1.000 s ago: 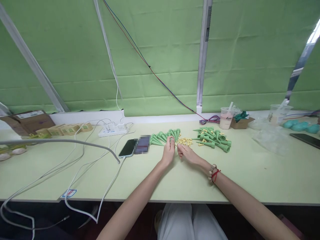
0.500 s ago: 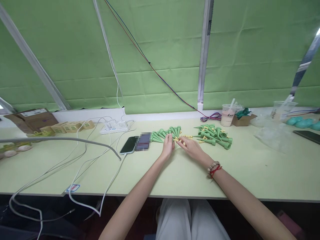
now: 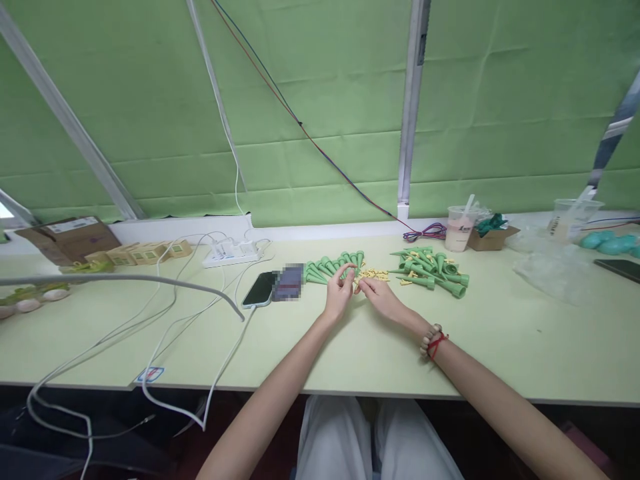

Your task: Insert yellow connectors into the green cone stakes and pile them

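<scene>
My left hand (image 3: 339,295) is curled just in front of a fanned row of green cone-shaped pieces (image 3: 320,269). Its fingers bend toward the thumb, and whatever they hold is too small or hidden to make out. Close on its right, my right hand (image 3: 384,299) pinches a small yellow piece (image 3: 357,285) at the fingertips, which nearly meet the left hand. Behind the right hand lie loose small yellow pieces (image 3: 376,274). To their right is a heap of green cones (image 3: 434,271), with some yellow pieces mixed in.
Left of the cones lie a phone (image 3: 260,290) on a cable and a dark blurred rectangle (image 3: 289,283). A power strip (image 3: 233,253) and cables spread further left. At the back right stand a drink cup (image 3: 458,230), a small cardboard box (image 3: 493,239) and a plastic bag (image 3: 555,270).
The left fingers have bent more and opened away from the thumb side. My right hand has closed into a tighter pinch beside it. The camera view has shifted slightly.
</scene>
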{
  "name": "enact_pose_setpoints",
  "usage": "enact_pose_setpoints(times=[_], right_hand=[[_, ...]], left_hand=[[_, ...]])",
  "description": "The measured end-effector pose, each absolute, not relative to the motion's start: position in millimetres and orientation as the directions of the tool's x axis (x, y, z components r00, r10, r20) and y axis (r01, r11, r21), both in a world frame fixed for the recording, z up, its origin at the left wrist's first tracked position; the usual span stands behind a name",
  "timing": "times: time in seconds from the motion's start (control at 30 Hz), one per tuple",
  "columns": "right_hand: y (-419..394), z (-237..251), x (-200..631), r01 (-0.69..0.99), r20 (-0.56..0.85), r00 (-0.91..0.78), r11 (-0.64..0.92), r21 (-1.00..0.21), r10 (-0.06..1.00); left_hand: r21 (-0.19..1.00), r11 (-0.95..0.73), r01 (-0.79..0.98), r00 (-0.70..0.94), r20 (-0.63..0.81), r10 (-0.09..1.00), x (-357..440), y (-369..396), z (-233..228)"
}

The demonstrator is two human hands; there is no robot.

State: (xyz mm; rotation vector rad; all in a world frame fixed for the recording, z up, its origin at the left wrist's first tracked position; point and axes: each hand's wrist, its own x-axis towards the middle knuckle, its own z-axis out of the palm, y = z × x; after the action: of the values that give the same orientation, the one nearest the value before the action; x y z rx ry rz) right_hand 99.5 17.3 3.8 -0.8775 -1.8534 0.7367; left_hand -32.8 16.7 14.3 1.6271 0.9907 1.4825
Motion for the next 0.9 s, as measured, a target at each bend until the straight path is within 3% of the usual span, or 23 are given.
enact_pose_setpoints(times=[0.13, 0.23, 0.33, 0.4, 0.5, 0.57, 0.63, 0.7, 0.8, 0.9], right_hand=[[14, 6, 92, -0.063, 0.177, -0.393, 0.166, -0.984, 0.902], [11, 9, 88, -0.281, 0.048, -0.49, -0.105, -0.954, 0.871], [13, 10, 87, -0.326, -0.005, -0.503, -0.195, -0.925, 0.864], [17, 8, 87, -0.27, -0.007, -0.445, -0.142, -0.952, 0.895], [22, 4, 93, -0.033, 0.177, -0.316, 0.176, -0.984, 0.932], [21, 5, 99, 0.171, 0.365, -0.288, 0.423, -0.89, 0.885], [18, 7, 103, 0.292, 0.469, -0.31, 0.552, -0.781, 0.827], [16, 10, 105, 0.31, 0.49, -0.329, 0.582, -0.751, 0.807], [16, 12, 101, 0.242, 0.436, -0.324, 0.519, -0.82, 0.84], [18, 12, 95, 0.032, 0.206, -0.33, 0.229, -0.973, 0.921]], left_hand=[[0.807, -0.537, 0.246, 0.07, 0.538, 0.84, -42, 18, 11], [0.729, -0.602, 0.326, 0.073, 0.615, 0.785, -43, 16, 10], [0.712, -0.622, 0.326, 0.047, 0.645, 0.763, -37, 13, 11], [0.765, -0.589, 0.261, 0.028, 0.604, 0.797, -31, 12, 12], [0.878, -0.471, 0.085, 0.007, 0.472, 0.882, -23, 13, 13], [0.915, -0.403, -0.022, -0.002, 0.403, 0.915, -21, 16, 13], [0.928, -0.362, -0.09, -0.021, 0.362, 0.932, -19, 18, 13], [0.935, -0.334, -0.121, -0.041, 0.332, 0.943, -19, 19, 13], [0.936, -0.336, -0.108, -0.063, 0.331, 0.941, -20, 18, 14], [0.917, -0.399, -0.019, -0.058, 0.397, 0.916, -21, 13, 15]])
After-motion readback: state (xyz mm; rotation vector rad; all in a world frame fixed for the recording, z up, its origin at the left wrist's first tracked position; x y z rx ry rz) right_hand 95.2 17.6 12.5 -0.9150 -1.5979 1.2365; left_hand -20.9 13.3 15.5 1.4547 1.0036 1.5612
